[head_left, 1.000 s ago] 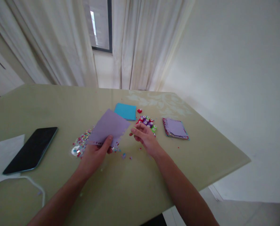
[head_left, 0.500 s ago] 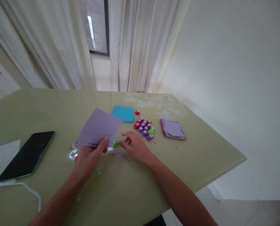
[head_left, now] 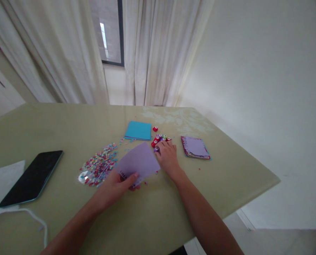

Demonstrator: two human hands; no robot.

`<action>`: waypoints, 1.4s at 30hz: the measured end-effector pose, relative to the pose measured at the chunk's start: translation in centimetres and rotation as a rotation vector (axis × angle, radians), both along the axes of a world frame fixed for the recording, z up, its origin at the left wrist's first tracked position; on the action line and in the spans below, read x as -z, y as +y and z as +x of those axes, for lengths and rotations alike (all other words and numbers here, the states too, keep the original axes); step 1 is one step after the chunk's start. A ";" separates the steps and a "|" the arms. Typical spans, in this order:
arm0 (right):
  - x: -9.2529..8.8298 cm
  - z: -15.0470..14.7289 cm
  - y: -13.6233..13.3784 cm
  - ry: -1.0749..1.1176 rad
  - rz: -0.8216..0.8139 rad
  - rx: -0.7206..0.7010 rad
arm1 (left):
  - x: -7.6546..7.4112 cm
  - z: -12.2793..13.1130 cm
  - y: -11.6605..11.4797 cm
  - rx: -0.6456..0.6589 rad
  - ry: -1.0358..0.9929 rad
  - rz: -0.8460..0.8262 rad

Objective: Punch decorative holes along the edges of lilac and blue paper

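One bowed, hole-edged purple sheet (head_left: 139,160) in the left hand (head_left: 117,184), the right hand's (head_left: 168,157) hold unclear.

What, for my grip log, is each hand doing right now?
Left hand: closed, holding the purple sheet.
Right hand: fingers among the eyed figures; grip cannot be told.

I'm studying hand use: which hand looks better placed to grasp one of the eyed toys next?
The right, I'd judge. The right hand is over the eyed toys and holds no paper, while the left hand grips the purple sheet, farther from them.
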State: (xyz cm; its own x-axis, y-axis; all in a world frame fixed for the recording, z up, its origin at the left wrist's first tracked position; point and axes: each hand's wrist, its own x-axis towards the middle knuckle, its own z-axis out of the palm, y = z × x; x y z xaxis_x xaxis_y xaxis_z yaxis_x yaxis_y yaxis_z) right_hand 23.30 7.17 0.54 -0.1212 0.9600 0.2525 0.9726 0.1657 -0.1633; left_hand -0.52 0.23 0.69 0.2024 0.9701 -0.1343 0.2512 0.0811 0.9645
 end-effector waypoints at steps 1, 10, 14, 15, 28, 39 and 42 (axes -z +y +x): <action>0.0 -0.1 -0.1 -0.001 -0.004 -0.005 | 0.3 0.2 0.1 -0.002 0.014 0.037; 0.0 -0.6 -0.1 0.504 0.026 -0.052 | 1.1 -0.8 1.6 -0.256 -0.026 0.170; 0.2 -1.1 -0.2 1.093 -0.103 -0.119 | 0.1 -0.6 1.2 -0.350 -0.148 0.061; 0.2 -1.2 -0.3 1.176 -0.170 -0.140 | -0.2 -0.6 1.0 -0.372 -0.156 0.047; -0.9 -2.9 -1.8 1.411 -0.444 -0.211 | -1.2 -0.6 0.8 -0.342 -0.111 0.104; -0.8 -2.8 -1.6 1.559 -0.513 -0.209 | -0.9 -0.6 0.8 -0.268 -0.046 0.127; -0.8 -2.8 -1.7 1.585 -0.584 -0.206 | -1.1 -0.4 0.8 -0.271 -0.078 0.113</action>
State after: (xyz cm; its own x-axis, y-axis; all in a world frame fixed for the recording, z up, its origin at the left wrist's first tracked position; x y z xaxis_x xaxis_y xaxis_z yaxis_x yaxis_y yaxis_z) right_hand 20.52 5.51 1.32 -0.2413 0.9635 -0.1156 -0.2202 -0.1704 -0.9605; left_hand -0.95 0.98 1.80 -0.0601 0.9981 -0.0165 0.1604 0.0260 0.9867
